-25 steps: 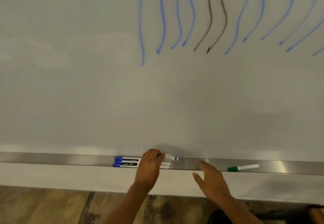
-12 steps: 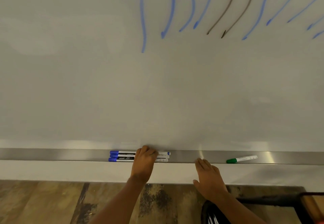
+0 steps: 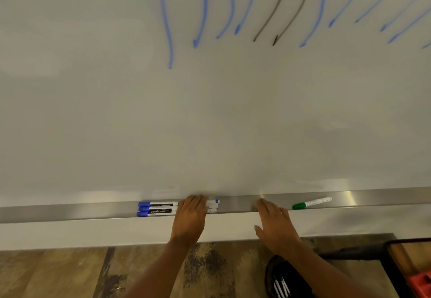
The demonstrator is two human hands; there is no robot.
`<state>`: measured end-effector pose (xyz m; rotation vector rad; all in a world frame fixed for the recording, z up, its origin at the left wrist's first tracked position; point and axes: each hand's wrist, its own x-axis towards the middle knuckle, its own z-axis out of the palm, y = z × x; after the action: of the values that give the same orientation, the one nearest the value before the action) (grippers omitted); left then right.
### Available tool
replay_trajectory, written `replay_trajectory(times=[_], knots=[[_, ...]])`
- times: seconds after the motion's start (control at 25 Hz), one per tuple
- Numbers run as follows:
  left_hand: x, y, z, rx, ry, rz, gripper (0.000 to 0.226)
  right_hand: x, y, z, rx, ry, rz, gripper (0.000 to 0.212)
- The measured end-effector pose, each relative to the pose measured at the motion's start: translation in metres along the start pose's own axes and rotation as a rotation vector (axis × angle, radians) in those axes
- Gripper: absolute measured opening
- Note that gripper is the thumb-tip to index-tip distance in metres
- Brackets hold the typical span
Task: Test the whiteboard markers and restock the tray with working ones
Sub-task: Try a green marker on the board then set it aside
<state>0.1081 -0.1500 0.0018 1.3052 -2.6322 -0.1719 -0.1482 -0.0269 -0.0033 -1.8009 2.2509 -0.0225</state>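
Note:
Three blue-capped whiteboard markers (image 3: 156, 208) lie side by side in the metal tray (image 3: 93, 211) under the whiteboard (image 3: 210, 111). My left hand (image 3: 191, 216) rests on top of their right halves, its fingertips hidden against the board. The rear marker's blue end (image 3: 216, 201) sticks out to the right of that hand. My right hand (image 3: 275, 225) is flat with straight fingers, its fingertips touching the tray's front edge, and it holds nothing. A green-capped marker (image 3: 311, 203) lies alone in the tray further right.
Blue and brown test strokes (image 3: 233, 13) run down the upper board. On the wooden floor below, a black container (image 3: 300, 283) holds several white markers. A black-framed piece of furniture (image 3: 394, 258) and a red object (image 3: 421, 282) sit at the bottom right.
My left hand has laid the marker it was pinching down in the tray beside the other two and now rests on them. My right hand has stayed by the tray's edge.

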Motion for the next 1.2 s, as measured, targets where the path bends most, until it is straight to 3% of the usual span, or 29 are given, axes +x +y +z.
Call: replay_trajectory(times=[0.16,0.28,0.48,0.56,0.68,1.0,1.2], knots=[[0.0,0.039,0.013,-0.023,-0.082,0.068,0.048,0.004,0.045,-0.018,-0.059,0.095,0.041,0.077],[0.004,0.07,0.025,-0.039,-0.231,0.073,0.066,0.005,0.086,-0.027,-0.121,0.073,0.063,0.08],[0.013,0.109,0.041,0.053,-0.401,0.089,0.085,-0.003,0.132,-0.032,-0.274,0.009,0.058,0.046],[0.01,0.115,0.049,0.079,-0.447,0.068,0.087,-0.006,0.137,-0.035,-0.307,-0.031,0.066,0.046],[0.007,0.118,0.056,0.107,-0.476,0.031,0.089,-0.006,0.139,-0.039,-0.336,-0.041,0.048,0.054],[0.008,0.124,0.043,0.125,-0.516,0.022,0.087,0.002,0.144,-0.049,-0.367,0.013,0.018,0.047],[0.01,0.135,0.026,0.122,-0.509,0.012,0.09,-0.001,0.127,-0.05,-0.22,0.152,-0.042,0.057]])
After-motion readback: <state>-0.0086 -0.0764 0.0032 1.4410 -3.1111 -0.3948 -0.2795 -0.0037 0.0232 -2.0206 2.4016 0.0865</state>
